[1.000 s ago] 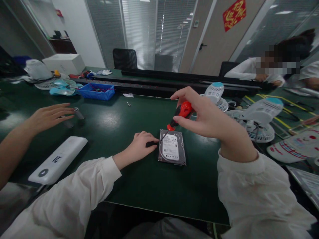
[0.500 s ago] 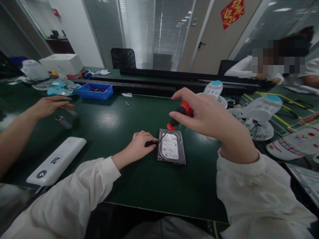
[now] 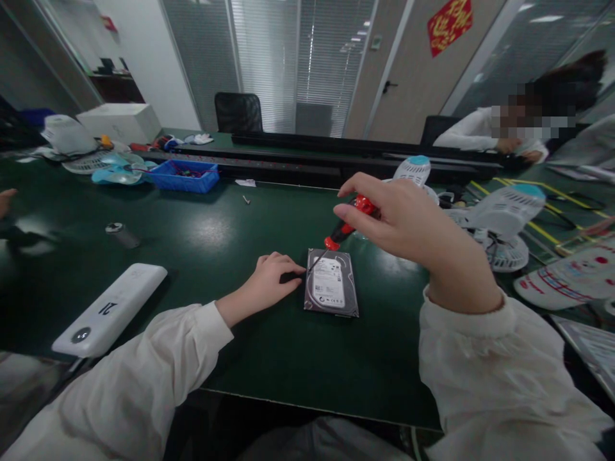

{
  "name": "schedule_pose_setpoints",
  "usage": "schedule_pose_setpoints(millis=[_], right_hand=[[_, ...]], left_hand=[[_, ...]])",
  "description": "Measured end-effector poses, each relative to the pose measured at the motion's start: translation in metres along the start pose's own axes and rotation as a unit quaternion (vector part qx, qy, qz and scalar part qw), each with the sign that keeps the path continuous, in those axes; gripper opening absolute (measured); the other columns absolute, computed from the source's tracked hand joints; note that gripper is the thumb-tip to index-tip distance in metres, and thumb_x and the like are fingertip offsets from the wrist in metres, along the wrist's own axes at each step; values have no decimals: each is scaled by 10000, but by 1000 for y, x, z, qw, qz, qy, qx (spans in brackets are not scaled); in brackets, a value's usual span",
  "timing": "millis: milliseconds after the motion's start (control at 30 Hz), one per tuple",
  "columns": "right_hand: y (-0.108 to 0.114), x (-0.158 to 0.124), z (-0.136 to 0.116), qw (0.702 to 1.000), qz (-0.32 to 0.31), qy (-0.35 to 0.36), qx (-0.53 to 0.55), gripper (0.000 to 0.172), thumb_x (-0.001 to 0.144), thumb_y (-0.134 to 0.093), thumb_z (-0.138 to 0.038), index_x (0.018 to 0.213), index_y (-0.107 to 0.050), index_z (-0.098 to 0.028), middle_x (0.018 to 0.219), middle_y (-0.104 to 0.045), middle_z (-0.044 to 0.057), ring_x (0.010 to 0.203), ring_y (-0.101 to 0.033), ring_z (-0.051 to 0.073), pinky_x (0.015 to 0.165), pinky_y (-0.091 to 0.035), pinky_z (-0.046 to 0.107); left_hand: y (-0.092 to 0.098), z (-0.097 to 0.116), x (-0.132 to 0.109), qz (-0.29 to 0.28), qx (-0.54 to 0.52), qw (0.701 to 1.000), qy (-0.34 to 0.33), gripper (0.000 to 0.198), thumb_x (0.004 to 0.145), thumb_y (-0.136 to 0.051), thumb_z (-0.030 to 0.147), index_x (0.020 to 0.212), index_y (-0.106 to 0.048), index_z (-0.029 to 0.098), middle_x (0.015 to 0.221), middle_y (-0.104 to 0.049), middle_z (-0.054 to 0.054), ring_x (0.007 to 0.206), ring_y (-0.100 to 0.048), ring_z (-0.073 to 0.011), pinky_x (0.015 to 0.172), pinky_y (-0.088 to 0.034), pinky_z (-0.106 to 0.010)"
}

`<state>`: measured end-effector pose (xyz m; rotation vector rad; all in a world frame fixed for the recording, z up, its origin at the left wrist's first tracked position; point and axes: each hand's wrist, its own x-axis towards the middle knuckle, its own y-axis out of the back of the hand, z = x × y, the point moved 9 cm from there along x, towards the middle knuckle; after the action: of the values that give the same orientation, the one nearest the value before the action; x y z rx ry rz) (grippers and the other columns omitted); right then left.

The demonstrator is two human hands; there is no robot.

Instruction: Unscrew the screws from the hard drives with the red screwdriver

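A hard drive (image 3: 331,283) with a white label lies flat on the green table (image 3: 269,358). My right hand (image 3: 401,221) is closed round the red handle of a screwdriver (image 3: 344,227); its thin shaft slants down to the drive's near-left corner. My left hand (image 3: 269,280) rests curled on the table against the drive's left edge, fingertips pinched on a small dark thing I cannot make out.
A white power bank (image 3: 110,308) lies at the left. A small metal cylinder (image 3: 122,234) sits farther back. A blue bin (image 3: 185,176) and white fans (image 3: 500,221) stand behind. Another person sits at the far right; someone's fingertips (image 3: 6,198) show at the left edge.
The other person's hand at the left has let go of the metal cylinder and drawn back to the left edge. My right hand has turned slightly on the screwdriver handle.
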<state>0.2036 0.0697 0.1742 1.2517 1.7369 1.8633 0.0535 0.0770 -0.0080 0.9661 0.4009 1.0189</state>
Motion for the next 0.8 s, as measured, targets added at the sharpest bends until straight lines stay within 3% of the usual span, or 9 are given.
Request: schedule_pose_setpoints(millis=[100, 200, 267, 367, 467, 667, 733, 800], right_hand=[[-1, -1, 2, 1000, -3, -4, 29, 390, 1031, -422, -440, 1297, -522, -174, 951, -664, 75, 757, -599, 221, 695, -397, 365], [-1, -1, -4, 997, -3, 23, 69, 392, 975, -451, -292, 1351, -443, -182, 1186, -646, 121, 920, -638, 238, 780, -457, 386], [-2, -1, -7, 996, -9, 31, 78, 385, 979, -467, -301, 1345, -445, -185, 1122, -651, 102, 855, -626, 217, 744, -457, 368], [-5, 1, -3, 998, -24, 5, 56, 390, 997, -528, -481, 1253, -524, -188, 848, -623, 31, 647, -536, 174, 620, -378, 331], [-4, 1, 4, 999, -16, -23, 19, 454, 967, -565, -591, 1169, -569, -185, 767, -594, 16, 607, -497, 167, 596, -326, 325], [1, 1, -3, 999, 3, 26, 41, 340, 932, -483, -314, 1215, -586, -155, 1045, -682, 99, 846, -618, 219, 714, -421, 348], [2, 1, -4, 998, 4, 26, 51, 288, 925, -495, -298, 1126, -645, -156, 1004, -703, 95, 814, -620, 209, 710, -423, 346], [4, 2, 0, 999, 8, -3, 38, 272, 960, -518, -373, 985, -690, -164, 826, -688, 67, 688, -578, 185, 666, -397, 343]], left_hand=[[-1, -1, 0, 0, -3, 1000, -1, 266, 995, -648, 280, 1228, -775, 261, 1216, -753, -64, 1209, -612, -306, 1123, -383, -600], [-1, -2, 1, 0, -3, 1000, -3, 267, 995, -649, 289, 1228, -776, 262, 1212, -756, -62, 1205, -614, -308, 1118, -386, -599], [-1, -1, 1, 0, 0, 1000, -1, 263, 996, -647, 287, 1224, -777, 273, 1218, -757, -56, 1206, -616, -308, 1112, -392, -593], [0, 0, 1, -4, 3, 1000, 4, 265, 996, -650, 276, 1229, -775, 262, 1224, -756, -57, 1213, -612, -308, 1107, -395, -584], [1, 2, 1, -6, 4, 1000, 4, 264, 996, -654, 265, 1230, -775, 239, 1213, -756, -64, 1211, -611, -308, 1103, -394, -580], [-1, 1, 1, -8, 8, 1000, 5, 262, 998, -652, 270, 1228, -775, 243, 1227, -755, -63, 1208, -612, -300, 1108, -391, -567], [-1, 0, 1, -8, 8, 1000, 7, 263, 998, -649, 276, 1228, -774, 248, 1229, -755, -60, 1212, -609, -303, 1110, -389, -570], [-1, 0, 1, -6, 6, 1000, 7, 264, 998, -648, 278, 1229, -773, 254, 1229, -757, -56, 1216, -609, -304, 1111, -389, -574]])
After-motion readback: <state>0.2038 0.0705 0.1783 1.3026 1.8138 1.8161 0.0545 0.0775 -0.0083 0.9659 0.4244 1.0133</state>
